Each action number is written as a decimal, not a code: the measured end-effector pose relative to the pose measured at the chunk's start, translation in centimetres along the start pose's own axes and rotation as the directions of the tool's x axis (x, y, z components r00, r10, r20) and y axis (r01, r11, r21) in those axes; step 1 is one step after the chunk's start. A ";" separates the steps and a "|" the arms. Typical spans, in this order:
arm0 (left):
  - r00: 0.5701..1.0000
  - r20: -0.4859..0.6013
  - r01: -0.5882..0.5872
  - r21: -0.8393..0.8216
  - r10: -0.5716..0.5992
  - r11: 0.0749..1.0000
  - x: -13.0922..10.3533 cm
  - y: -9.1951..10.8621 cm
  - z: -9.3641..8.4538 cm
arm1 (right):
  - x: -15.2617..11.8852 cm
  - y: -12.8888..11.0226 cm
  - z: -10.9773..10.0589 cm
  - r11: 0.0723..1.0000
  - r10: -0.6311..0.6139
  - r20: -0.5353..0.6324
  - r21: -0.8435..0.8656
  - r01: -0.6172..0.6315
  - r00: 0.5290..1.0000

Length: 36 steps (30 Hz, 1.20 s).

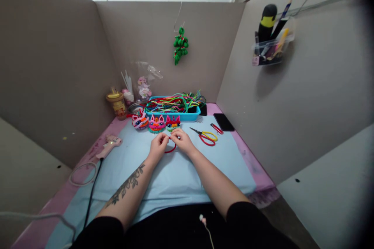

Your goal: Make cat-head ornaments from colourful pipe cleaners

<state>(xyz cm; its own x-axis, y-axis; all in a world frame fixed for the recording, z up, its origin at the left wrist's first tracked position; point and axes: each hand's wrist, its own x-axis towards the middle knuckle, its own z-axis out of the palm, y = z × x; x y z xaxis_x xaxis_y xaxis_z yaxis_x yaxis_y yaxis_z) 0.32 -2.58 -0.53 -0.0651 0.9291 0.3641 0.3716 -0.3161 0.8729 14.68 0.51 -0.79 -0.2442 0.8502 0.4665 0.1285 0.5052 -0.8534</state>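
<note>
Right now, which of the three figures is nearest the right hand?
The right figure, beyond the right hand; the middle one and left one sit further away.

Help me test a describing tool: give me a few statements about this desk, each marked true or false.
1. The left hand and right hand hold a red cord. True.
2. The scissors lie left of both hands. False: the scissors lie to their right.
3. Three figures sit in front of the blue tray. True.
4. The green charm lies in the tray. False: the charm hangs by the back wall.
</note>
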 end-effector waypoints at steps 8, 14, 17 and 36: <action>1.000 0.000 -0.016 0.015 0.016 1.000 0.0 -0.2 0.0 | -0.1 0.0 0.2 0.998 -0.036 0.040 -0.048 0.038 0.999; 0.998 0.039 0.043 -0.079 -0.040 0.996 0.2 -0.7 0.0 | -0.2 0.3 0.4 0.978 -0.147 0.033 -0.141 0.150 0.989; 0.992 0.068 0.112 -0.144 -0.103 0.983 0.2 -0.6 0.0 | -0.3 0.2 0.4 0.966 -0.183 0.042 -0.180 0.187 0.982; 0.962 0.142 0.265 -0.300 -0.232 0.916 0.6 -0.8 0.5 | -0.3 0.6 0.3 0.876 -0.317 0.055 -0.367 0.315 0.947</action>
<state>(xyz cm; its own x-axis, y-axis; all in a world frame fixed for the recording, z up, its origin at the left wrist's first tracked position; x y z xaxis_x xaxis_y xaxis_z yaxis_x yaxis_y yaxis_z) 0.41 -1.70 -1.22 -0.0173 0.9946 0.1019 0.0455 -0.1010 0.9938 14.52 0.53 -1.57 -0.3246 0.6366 0.6996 0.3883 0.7641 -0.5151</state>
